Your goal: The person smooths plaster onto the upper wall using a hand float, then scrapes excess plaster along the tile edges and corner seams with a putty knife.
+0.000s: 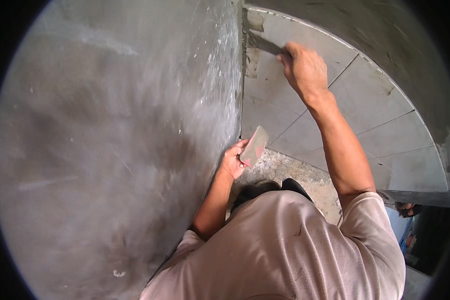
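My right hand [307,72] is closed around the handle of a scraper-like tool; its dark flat blade [265,44] reaches left to the wall corner, over the light grey tiles [275,82]. Wet-looking grey smears [252,62] lie on the tile along that corner. Lower down, beside the wall, my left hand [233,159] grips a small flat rectangular plate [255,146] by its lower end. The plate is coated in grey, with pinkish-red patches showing through. Its exact kind is unclear. The right hand's fingers partly hide the tool's handle.
A smooth grey plastered wall [110,130] rises close on my left. Another grey wall [385,35] curves around the far and right side of the tiles. Rough concrete floor [305,175] and my dark shoes [257,191] are below. Assorted items [407,210] sit at the lower right.
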`<state>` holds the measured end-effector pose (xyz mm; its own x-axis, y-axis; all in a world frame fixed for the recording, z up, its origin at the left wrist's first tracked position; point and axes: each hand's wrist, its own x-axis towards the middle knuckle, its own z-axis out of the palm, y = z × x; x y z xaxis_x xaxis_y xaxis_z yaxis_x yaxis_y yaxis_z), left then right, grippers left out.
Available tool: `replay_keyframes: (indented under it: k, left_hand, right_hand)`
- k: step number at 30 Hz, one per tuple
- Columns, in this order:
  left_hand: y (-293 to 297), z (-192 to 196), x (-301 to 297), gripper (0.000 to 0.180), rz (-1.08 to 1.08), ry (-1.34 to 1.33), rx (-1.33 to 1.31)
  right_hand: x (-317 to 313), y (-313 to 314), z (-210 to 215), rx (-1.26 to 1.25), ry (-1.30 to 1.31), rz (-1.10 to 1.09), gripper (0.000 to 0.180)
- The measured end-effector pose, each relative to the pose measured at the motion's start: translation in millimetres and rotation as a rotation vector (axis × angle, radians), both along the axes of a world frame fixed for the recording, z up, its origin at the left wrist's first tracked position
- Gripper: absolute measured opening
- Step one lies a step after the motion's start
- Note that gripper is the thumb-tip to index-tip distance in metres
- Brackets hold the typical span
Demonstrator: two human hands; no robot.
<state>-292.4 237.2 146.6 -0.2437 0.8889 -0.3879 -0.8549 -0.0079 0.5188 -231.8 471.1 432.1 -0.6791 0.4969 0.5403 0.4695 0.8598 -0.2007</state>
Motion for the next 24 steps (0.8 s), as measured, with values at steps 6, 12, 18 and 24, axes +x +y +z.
replay_keyframes:
  k: [6, 12, 18, 24]
  left_hand:
    - [-6, -27, 6, 0.07, -0.037, 0.0, -0.03]
    - [-19, -43, 24, 0.061, -0.044, -0.006, -0.243]
    - [-30, -93, 19, 0.057, -0.047, -0.034, -0.279]
    - [-30, -79, 24, 0.059, -0.033, -0.031, -0.36]
  right_hand:
    - [40, -27, -66, -0.731, 0.393, 0.044, 0.017]
    - [-41, -56, -50, -1.0, 0.744, 0.183, 0.022]
    - [-77, -49, -54, -0.919, 0.876, 0.256, 0.019]
    - [-87, -35, -55, -0.87, 0.899, 0.312, 0.02]
